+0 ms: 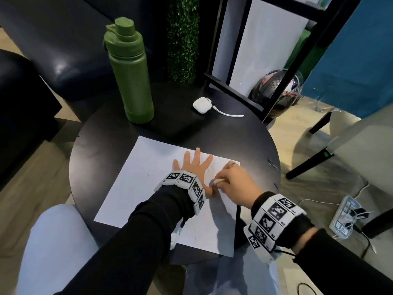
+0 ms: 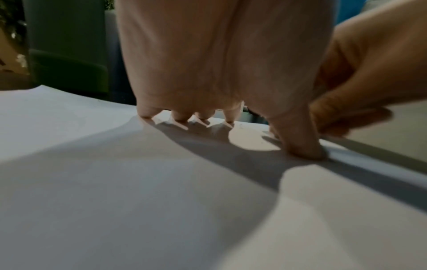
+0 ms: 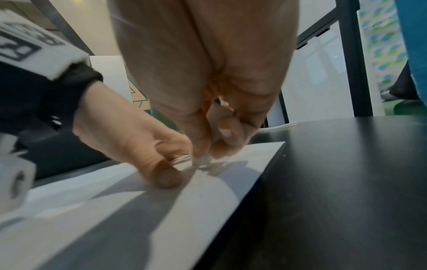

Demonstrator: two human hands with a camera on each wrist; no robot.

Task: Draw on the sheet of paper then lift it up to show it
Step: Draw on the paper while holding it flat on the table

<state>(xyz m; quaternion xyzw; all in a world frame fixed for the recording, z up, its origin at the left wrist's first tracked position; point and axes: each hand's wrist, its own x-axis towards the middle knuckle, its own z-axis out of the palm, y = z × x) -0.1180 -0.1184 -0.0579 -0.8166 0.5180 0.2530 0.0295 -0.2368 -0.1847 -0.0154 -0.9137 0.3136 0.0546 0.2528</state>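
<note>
our left hand [image 1: 192, 167] lies flat, pinning the paper [image 1: 136, 177]; our right hand [image 1: 234, 184] pinches a small white thing [image 1: 219, 181] against it.

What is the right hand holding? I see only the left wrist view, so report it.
Observer: The right hand pinches a small white object against the paper; I cannot tell what it is.
Operator: List what else is on the table.
Observer: A white case with a cable lies on the table, beyond the paper.
Operator: Continue.
Observer: A capped green bottle stands upright to the left of the case.
</note>
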